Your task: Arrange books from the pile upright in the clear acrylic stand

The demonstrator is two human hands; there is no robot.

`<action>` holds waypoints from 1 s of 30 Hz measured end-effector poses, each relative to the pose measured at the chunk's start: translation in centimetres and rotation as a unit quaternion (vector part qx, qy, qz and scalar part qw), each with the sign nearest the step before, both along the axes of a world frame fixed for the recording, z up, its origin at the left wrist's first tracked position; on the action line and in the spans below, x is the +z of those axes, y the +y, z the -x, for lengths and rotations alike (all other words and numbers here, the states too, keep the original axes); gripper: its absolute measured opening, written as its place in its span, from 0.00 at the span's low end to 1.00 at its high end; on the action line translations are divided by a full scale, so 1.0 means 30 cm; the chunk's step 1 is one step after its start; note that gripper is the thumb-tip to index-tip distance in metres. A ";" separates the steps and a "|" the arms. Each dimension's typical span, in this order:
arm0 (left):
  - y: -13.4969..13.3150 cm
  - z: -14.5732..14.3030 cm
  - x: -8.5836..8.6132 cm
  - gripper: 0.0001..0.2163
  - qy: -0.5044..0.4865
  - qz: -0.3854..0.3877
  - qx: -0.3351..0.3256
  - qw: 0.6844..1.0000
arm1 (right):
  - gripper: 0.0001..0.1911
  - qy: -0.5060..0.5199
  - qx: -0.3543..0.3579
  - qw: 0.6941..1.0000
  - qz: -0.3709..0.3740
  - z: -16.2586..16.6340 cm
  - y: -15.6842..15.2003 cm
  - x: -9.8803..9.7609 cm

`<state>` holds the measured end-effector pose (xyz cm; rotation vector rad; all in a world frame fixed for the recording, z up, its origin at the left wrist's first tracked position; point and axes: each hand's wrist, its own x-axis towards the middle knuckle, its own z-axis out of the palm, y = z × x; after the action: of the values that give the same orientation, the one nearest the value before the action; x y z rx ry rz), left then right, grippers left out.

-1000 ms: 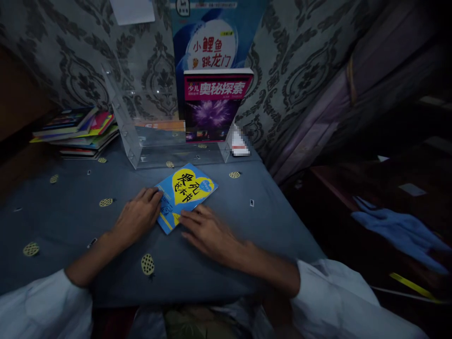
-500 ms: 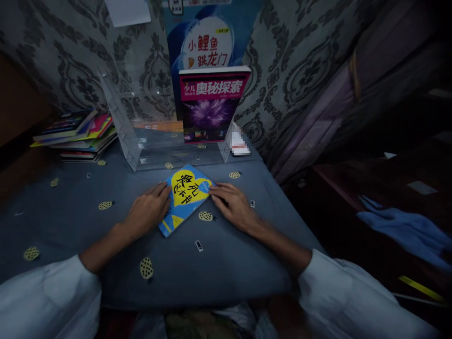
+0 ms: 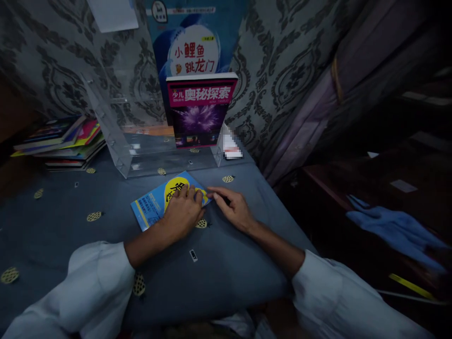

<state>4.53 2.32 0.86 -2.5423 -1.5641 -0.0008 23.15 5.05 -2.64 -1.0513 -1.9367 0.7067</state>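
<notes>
A blue book with a yellow heart and black lettering lies at an angle on the cloth-covered table. Across its cover rests my left hand, palm down, fingers laid over the heart and hiding much of the title. My right hand is at the book's right corner, thumb and fingertips closed on its edge. Behind the book stands a clear acrylic rack. It holds a purple-and-black book in front and a larger blue picture book behind.
To the left, a stack of books sits by the patterned wall covering. A white paper item leans beside the rack. Off the table's right edge are a purple curtain, a blue glove and a yellow strip.
My left hand has moved right, from the book's left edge onto its cover. The book has turned, its lower end swinging left. My right hand stays at the right corner; the view has shifted slightly.
</notes>
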 end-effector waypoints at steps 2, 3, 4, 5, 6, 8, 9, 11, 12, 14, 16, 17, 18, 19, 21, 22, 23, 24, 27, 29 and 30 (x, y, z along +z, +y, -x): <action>0.001 -0.006 -0.006 0.19 0.002 -0.008 -0.001 1.000 | 0.17 0.013 0.002 1.000 0.014 -0.002 0.007 -0.005; 0.002 -0.007 -0.008 0.18 0.004 -0.010 -0.001 1.000 | 0.17 0.018 0.003 1.000 0.019 -0.002 0.009 -0.007; 0.003 -0.006 -0.011 0.18 0.006 -0.011 -0.001 1.000 | 0.17 0.023 0.004 1.000 0.021 -0.003 0.011 -0.009; 0.004 -0.006 -0.012 0.18 0.008 -0.012 -0.002 1.000 | 0.17 0.027 0.004 0.999 0.023 -0.003 0.012 -0.011; 0.005 -0.005 -0.012 0.18 0.009 -0.010 -0.004 1.000 | 0.18 0.031 0.004 0.999 0.025 -0.004 0.012 -0.013; 0.007 -0.004 -0.011 0.18 0.013 -0.005 -0.009 1.000 | 0.17 0.037 -0.002 0.999 0.028 -0.005 0.011 -0.015; 0.008 -0.004 -0.009 0.18 0.016 -0.003 -0.013 1.000 | 0.17 0.038 -0.005 0.999 0.031 -0.006 0.009 -0.015; 0.008 -0.004 -0.006 0.17 0.018 -0.002 -0.019 1.000 | 0.17 0.038 -0.008 0.999 0.036 -0.006 0.005 -0.012; 0.008 -0.004 -0.006 0.17 0.018 -0.003 -0.022 1.000 | 0.17 0.039 -0.009 0.998 0.038 -0.007 0.004 -0.010; 0.008 -0.004 -0.009 0.16 0.012 -0.006 -0.026 1.000 | 0.17 0.040 -0.009 0.998 0.041 -0.006 0.001 -0.005; 0.007 -0.002 -0.018 0.15 0.006 -0.011 -0.027 1.000 | 0.17 0.042 -0.010 0.998 0.044 -0.006 -0.001 -0.002; 0.006 -0.002 -0.024 0.15 0.005 -0.016 -0.028 0.999 | 0.17 0.042 -0.011 0.998 0.046 -0.006 -0.001 -0.002; 0.006 -0.001 -0.029 0.14 0.007 -0.021 -0.028 0.999 | 0.17 0.042 -0.012 0.998 0.048 -0.006 -0.001 -0.002; 0.006 -0.001 -0.034 0.14 0.010 -0.027 -0.030 0.999 | 0.17 0.043 -0.013 0.998 0.048 -0.006 -0.001 -0.002; 0.007 -0.001 -0.041 0.14 0.017 -0.033 -0.032 0.999 | 0.17 0.042 -0.015 0.998 0.049 -0.007 0.000 -0.004; 0.007 0.000 -0.043 0.15 0.019 -0.033 -0.033 0.999 | 0.17 0.042 -0.016 0.998 0.047 -0.008 -0.001 -0.005; 0.008 0.000 -0.044 0.15 0.021 -0.032 -0.033 0.999 | 0.17 0.042 -0.015 0.998 0.046 -0.008 -0.001 -0.006; 0.009 0.000 -0.044 0.15 0.023 -0.030 -0.033 0.999 | 0.17 0.042 -0.014 0.998 0.044 -0.009 -0.001 -0.006; 0.009 0.001 -0.042 0.15 0.023 -0.028 -0.040 0.999 | 0.16 0.047 -0.014 0.998 0.039 -0.010 -0.003 -0.005; 0.008 0.002 -0.040 0.15 0.022 -0.028 -0.045 0.998 | 0.16 0.052 -0.014 0.998 0.036 -0.010 -0.003 -0.005; 0.008 0.002 -0.039 0.15 0.024 -0.028 -0.047 0.998 | 0.16 0.053 -0.014 0.998 0.036 -0.009 -0.003 -0.005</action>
<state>4.46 2.56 -0.32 -2.5507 -1.4054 0.0060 23.43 4.96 -2.79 -1.0607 -1.8135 0.8047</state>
